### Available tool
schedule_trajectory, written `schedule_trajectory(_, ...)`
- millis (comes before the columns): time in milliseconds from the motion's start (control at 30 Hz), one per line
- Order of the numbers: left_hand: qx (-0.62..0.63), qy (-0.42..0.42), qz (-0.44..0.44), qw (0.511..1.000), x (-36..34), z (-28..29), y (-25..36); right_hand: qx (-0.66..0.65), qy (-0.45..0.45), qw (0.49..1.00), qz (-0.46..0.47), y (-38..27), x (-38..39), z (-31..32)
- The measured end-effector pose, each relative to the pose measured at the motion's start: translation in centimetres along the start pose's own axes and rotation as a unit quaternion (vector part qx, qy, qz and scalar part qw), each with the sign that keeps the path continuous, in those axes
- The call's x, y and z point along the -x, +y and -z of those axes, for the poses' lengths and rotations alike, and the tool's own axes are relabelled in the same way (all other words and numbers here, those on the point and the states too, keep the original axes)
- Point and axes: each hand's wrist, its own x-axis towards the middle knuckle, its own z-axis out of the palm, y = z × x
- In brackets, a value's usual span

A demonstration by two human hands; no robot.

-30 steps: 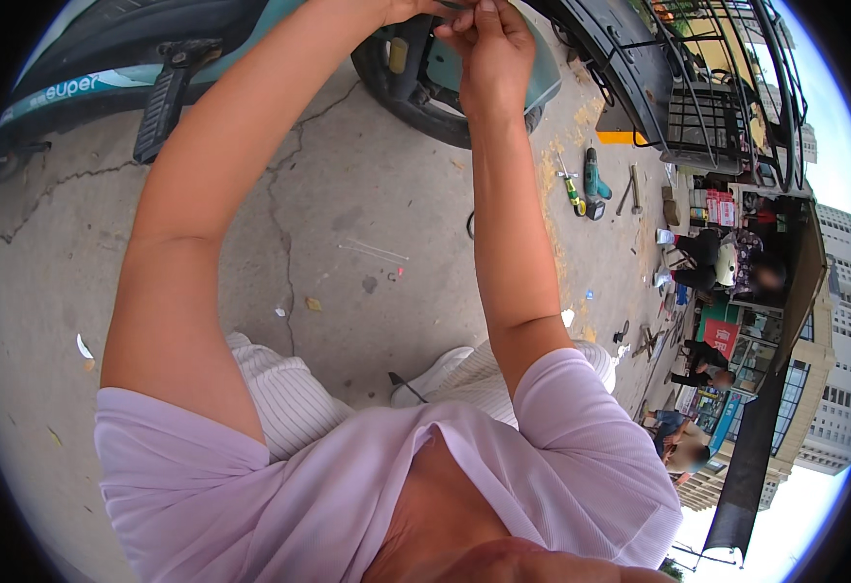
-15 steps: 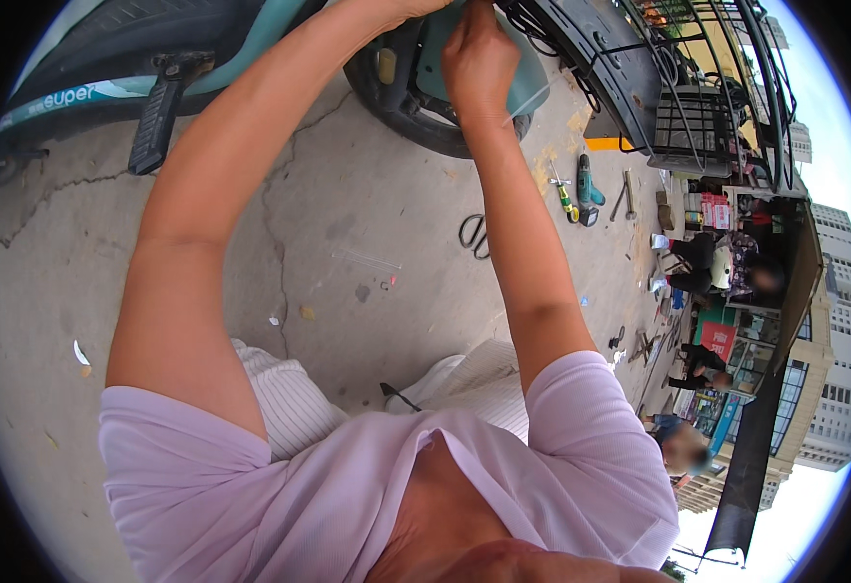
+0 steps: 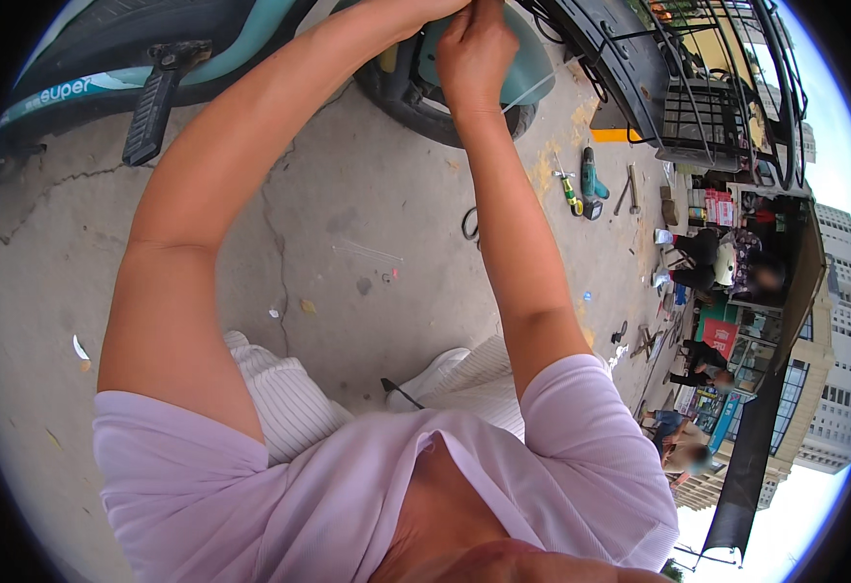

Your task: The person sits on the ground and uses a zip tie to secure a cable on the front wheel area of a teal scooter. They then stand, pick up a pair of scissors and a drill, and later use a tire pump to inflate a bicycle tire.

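At the top edge my left hand (image 3: 437, 8) meets my right hand (image 3: 476, 60) in front of a teal scooter's mudguard (image 3: 532, 83) and black wheel (image 3: 391, 97), beside a black rack (image 3: 620, 58). My left fingers are cut off or hidden. My right fingers are curled closed, their tips hidden, on something I cannot make out. A thin pale strip (image 3: 527, 92) slants out beside my right wrist. The scooter's footrest (image 3: 148, 126) sticks out above my left forearm.
On the cracked concrete (image 3: 338, 301) lie a teal drill (image 3: 589, 175), a green-yellow screwdriver (image 3: 571, 194), metal tools (image 3: 633, 189) and black scissors (image 3: 469, 223), partly behind my right forearm. People (image 3: 707, 253) sit near a stall at right; a wire basket (image 3: 727, 107) is at top right.
My right hand has turned and shifted slightly left, hiding its fingertips, and the pale strip has come into sight beside it. My left arm has moved only slightly.
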Motion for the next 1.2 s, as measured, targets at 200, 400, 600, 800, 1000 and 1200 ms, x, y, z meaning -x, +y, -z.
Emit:
schedule_trajectory(200,0.016,-0.003,-0.014,1.000,-0.5,-0.5,-0.2,0.075,-0.085,0.992,-0.054,1.3,-0.6,0.0)
schedule_trajectory(400,0.052,-0.052,0.033,0.997,-0.7,0.6,-0.6,-0.161,-0.100,0.976,-0.103,-0.7,0.3,1.8)
schedule_trajectory(600,0.021,-0.125,0.174,0.977,2.4,2.2,-3.5,-0.149,-0.389,0.900,-0.131,6.7,21.0,-1.8)
schedule_trajectory(800,-0.030,-0.185,0.321,0.928,5.8,5.2,-7.0,-0.020,-0.502,0.843,-0.194,7.3,34.5,-1.2)
schedule_trajectory(1000,-0.021,-0.172,0.352,0.920,6.1,5.1,-10.9,0.121,-0.551,0.821,-0.092,6.7,35.6,-2.1)
schedule_trajectory(1200,-0.093,-0.280,0.361,0.885,10.7,3.4,-13.5,-0.408,-0.305,0.660,-0.552,8.9,27.8,-0.8)
